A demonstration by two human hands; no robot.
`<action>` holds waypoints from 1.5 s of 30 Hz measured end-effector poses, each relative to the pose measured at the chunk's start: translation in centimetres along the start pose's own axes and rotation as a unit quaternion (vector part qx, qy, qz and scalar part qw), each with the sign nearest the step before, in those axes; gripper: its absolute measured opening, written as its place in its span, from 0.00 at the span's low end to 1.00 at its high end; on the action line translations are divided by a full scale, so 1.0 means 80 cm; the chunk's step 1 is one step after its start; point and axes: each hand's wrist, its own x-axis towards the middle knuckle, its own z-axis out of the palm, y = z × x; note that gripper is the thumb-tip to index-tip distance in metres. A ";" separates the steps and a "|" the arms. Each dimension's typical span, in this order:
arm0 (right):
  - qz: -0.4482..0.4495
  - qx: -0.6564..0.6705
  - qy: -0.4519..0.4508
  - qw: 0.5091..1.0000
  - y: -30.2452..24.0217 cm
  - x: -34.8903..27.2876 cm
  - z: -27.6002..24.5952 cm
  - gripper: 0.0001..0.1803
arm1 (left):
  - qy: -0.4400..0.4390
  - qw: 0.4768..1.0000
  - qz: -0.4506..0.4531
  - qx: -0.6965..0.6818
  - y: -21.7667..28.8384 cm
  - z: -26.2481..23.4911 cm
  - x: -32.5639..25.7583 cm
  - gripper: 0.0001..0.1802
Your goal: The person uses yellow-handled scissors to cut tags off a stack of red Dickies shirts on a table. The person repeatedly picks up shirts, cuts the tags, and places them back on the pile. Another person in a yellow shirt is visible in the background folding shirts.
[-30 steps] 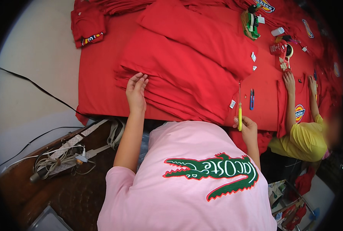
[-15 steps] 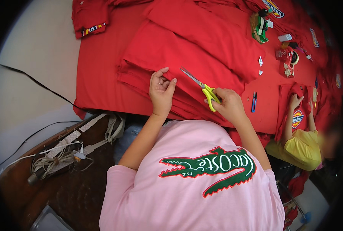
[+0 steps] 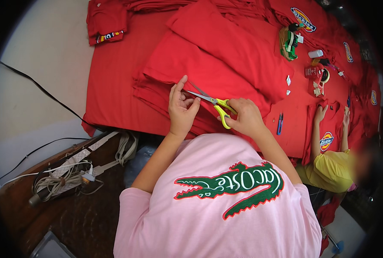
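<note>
My right hand (image 3: 245, 118) is closed around the yellow-green handles of a pair of scissors (image 3: 221, 108). The blades are spread and point to the left, their tips reaching the fingers of my left hand (image 3: 182, 107). That hand is at the near edge of a red garment (image 3: 226, 64), its index finger raised and the other fingers curled in. The hem seems to lie between its thumb and index finger; any loose thread there is too small to see. Beneath, more folded red cloth (image 3: 153, 96) is stacked on the red-covered table (image 3: 107, 86).
To the right lie blue thread snips (image 3: 280, 124), a white spool (image 3: 315, 53), a red container (image 3: 314, 72) and a green tape dispenser (image 3: 288, 43). A co-worker in a yellow top (image 3: 331, 170) handles a red shirt (image 3: 329, 124). Coiled cables (image 3: 56, 182) sit at lower left.
The scissors have moved left, up to my left hand, and their blades have opened. My left hand has stayed at the garment's edge. The co-worker's hands have shifted slightly.
</note>
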 end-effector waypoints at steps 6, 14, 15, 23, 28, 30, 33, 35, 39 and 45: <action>-0.013 -0.001 0.014 1.000 -0.003 0.009 0.004 0.21 | -0.003 1.000 -0.003 -0.015 0.003 -0.003 0.004 0.44; 0.012 0.037 0.005 0.999 -0.002 0.004 0.006 0.21 | 0.045 0.998 -0.004 -0.046 -0.007 -0.004 0.006 0.39; 0.012 0.037 0.003 0.999 -0.004 0.004 0.005 0.21 | 0.043 0.998 0.001 -0.037 -0.011 -0.007 0.009 0.39; -0.023 0.028 0.024 0.999 -0.009 0.026 0.005 0.21 | 0.050 0.996 -0.017 -0.068 0.009 -0.006 0.013 0.41; -0.019 0.040 0.007 0.999 -0.009 0.032 0.007 0.23 | 0.061 0.993 -0.017 -0.095 0.012 -0.009 0.014 0.41; -0.008 0.056 0.005 0.998 -0.006 0.032 0.012 0.23 | 0.068 0.994 -0.011 -0.084 0.006 -0.012 0.015 0.40; -0.002 0.064 -0.003 0.998 -0.004 0.031 0.015 0.21 | 0.086 0.994 -0.011 -0.063 -0.011 -0.019 0.021 0.40; -0.009 0.080 0.004 0.997 -0.006 0.031 0.015 0.21 | 0.103 0.992 -0.023 -0.065 -0.018 -0.025 0.025 0.39; -0.010 0.048 0.010 0.999 -0.012 0.044 0.013 0.21 | 0.075 0.994 0.000 -0.081 0.001 -0.020 0.033 0.41; -0.050 0.043 0.035 0.997 -0.017 0.063 0.011 0.20 | 0.054 0.993 -0.009 -0.105 0.015 -0.029 0.039 0.48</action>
